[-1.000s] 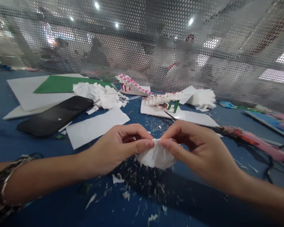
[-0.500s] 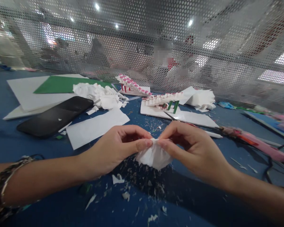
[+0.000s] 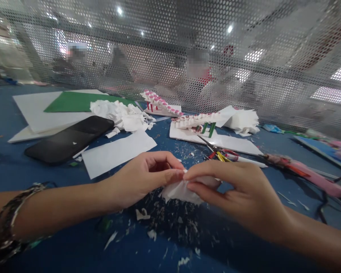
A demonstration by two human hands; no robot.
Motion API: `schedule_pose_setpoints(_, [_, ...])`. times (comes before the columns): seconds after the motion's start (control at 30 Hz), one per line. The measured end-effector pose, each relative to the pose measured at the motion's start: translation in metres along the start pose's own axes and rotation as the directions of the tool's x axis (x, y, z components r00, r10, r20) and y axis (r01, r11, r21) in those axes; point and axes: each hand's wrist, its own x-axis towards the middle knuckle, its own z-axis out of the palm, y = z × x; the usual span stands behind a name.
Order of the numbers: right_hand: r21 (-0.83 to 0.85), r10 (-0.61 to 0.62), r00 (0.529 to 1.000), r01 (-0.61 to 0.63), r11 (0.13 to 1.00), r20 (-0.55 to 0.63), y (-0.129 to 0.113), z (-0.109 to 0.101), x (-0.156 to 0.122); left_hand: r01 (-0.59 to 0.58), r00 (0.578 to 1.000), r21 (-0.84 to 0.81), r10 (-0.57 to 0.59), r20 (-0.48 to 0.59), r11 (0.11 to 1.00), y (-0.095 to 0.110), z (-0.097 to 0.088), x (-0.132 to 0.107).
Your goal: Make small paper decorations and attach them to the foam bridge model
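A thin, crumpled piece of white paper (image 3: 179, 192) hangs above the blue table, gathered at its top edge. My left hand (image 3: 146, 180) pinches that gathered edge between thumb and index finger. From the other side my right hand (image 3: 235, 193) has its index finger and thumb on the paper just beside the left fingertips, and part of the sheet shows behind its fingers. Just beyond the right hand lie scissors (image 3: 211, 146) with red and yellow handles, partly covered by that hand.
A black phone (image 3: 71, 140), a white paper strip (image 3: 118, 153) and a heap of crumpled paper (image 3: 125, 113) lie left. Small slatted models (image 3: 196, 120) stand at the back before a perforated metal screen (image 3: 159, 57). A pink glue gun (image 3: 309, 174) lies right. Paper scraps (image 3: 152, 235) litter the front.
My right hand has turned and shifted slightly right and down, its fingers flatter along the paper. The paper is folded lower and wider. More of the scissors' handles shows.
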Motion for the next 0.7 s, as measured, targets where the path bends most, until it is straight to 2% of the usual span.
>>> schedule_pose_setpoints(0.17, [-0.035, 0.071, 0.997, -0.070, 0.997, 0.022, -0.0018, -0.0024, -0.0009, 0.014, 1.000, 0.040, -0.014, -0.007, 0.999, -0.0009, -0.0002, 0.0009])
schedule_pose_setpoints(0.3, [-0.155, -0.017, 1.000, 0.018, 0.988, 0.010, -0.0007, -0.0029, -0.0016, -0.006, 1.000, 0.048, 0.006, 0.001, 0.999, -0.0014, 0.0006, 0.0008])
schedule_pose_setpoints(0.4, [-0.185, -0.070, 0.997, 0.071, 0.980, 0.011, 0.0000, -0.0028, -0.0023, -0.002, 1.000, 0.057, 0.002, 0.016, 0.998, -0.0010, 0.0008, -0.0002])
schedule_pose_setpoints(0.6, [-0.039, -0.003, 1.000, 0.004, 0.999, 0.023, -0.0008, -0.0060, 0.0010, -0.009, 0.999, 0.104, 0.012, -0.032, 0.995, 0.0006, 0.0012, -0.0005])
schedule_pose_setpoints(0.7, [0.050, 0.055, 0.998, -0.057, 0.997, 0.037, -0.0009, -0.0054, 0.0027, -0.022, 0.999, 0.100, 0.024, -0.024, 0.995, -0.0019, 0.0002, 0.0005])
